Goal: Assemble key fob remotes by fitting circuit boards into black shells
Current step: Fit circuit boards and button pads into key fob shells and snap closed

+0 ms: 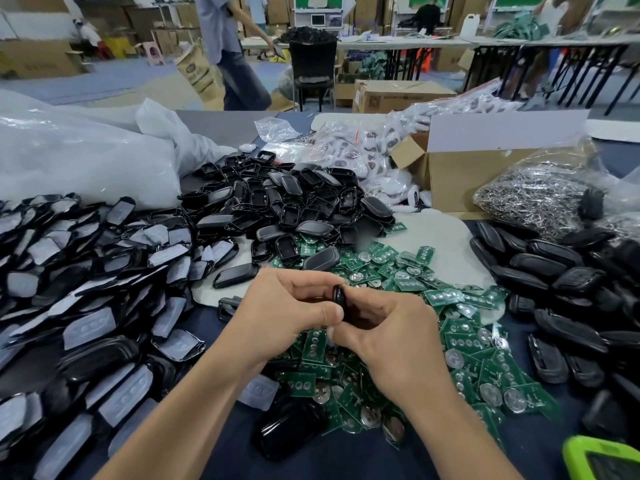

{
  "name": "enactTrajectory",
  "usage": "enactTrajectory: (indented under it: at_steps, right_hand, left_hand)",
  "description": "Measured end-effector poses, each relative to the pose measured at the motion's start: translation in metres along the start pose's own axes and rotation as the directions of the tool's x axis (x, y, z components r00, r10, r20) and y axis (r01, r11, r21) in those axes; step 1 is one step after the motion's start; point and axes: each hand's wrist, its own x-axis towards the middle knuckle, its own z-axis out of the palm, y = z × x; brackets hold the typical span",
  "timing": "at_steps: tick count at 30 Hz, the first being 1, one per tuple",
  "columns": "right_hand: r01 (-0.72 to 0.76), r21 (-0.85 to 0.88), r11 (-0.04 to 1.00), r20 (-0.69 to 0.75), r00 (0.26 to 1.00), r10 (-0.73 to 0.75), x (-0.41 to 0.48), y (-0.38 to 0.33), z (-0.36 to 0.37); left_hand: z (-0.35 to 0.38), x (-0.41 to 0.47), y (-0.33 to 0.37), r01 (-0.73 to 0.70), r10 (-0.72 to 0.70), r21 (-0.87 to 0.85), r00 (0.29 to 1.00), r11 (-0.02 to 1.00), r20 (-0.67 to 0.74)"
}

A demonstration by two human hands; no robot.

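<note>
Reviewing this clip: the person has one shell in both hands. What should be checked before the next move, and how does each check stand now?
1. Grip on the shell: ok. The left hand and right hand both pinch it.
2. Board seated inside the shell: cannot tell, the hands hide it.
3. Shell held above the table, not resting on it: ok.
4. Loose boards in reach: ok, they are piled right under the hands.
5. Spare shells in reach: ok, they are heaped just behind the hands.
</note>
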Motion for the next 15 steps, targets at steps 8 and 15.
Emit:
enactTrajectory:
  at_steps: [8,15]
  right_hand:
    - [-0.016,-0.017,1.0,-0.059,0.998,0.015,-0.004,-0.003,0.005]
    - [0.006,-0.025,1.0,-0.08,0.997,-0.008,-0.002,-0.01,0.007]
  left_hand:
    - [0.003,-0.001,0.003,-0.007,0.011,0.067,0.998,0.998,-0.057]
    - [0.0,0.0,0.006,0.043,-0.057,-0.146,0.994,0.988,-0.09]
